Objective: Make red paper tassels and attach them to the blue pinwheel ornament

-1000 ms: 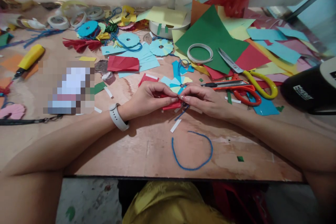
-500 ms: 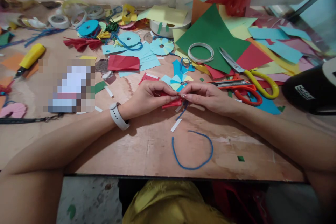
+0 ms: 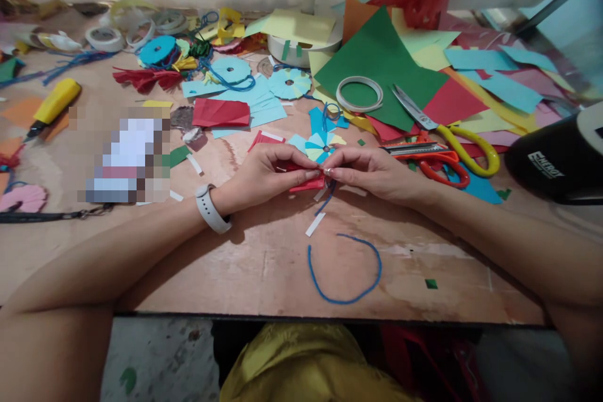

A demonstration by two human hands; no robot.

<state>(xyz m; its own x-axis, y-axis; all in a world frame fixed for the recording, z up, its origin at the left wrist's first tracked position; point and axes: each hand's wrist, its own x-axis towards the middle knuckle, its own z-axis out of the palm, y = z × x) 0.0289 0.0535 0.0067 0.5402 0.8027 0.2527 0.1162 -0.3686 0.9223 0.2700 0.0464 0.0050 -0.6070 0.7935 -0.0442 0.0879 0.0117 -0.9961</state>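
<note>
My left hand (image 3: 281, 169), with a white band at the wrist, is closed at its fingertips on red paper (image 3: 308, 183) near the middle of the table. The fingertips of my right hand (image 3: 360, 169) meet those of the left and pinch at the same spot; what lies between them is mostly hidden. A dark blue string end (image 3: 325, 201) hangs below the fingers. Just beyond the hands lies a blue and yellow pleated paper disc (image 3: 320, 146). Nearer to me, a loose blue string (image 3: 346, 301) curves on the wooden table (image 3: 211, 276).
Yellow-handled scissors (image 3: 471, 151), an orange-handled tool (image 3: 428, 154), a tape ring (image 3: 359, 94) and a black mug (image 3: 546, 160) are on the right. Coloured paper (image 3: 381, 69) fills the back. At left are a blurred phone (image 3: 127, 160) and a yellow cutter (image 3: 56, 100).
Both hands have stayed together in almost the same place. The red paper beneath the fingers has shifted slightly.
</note>
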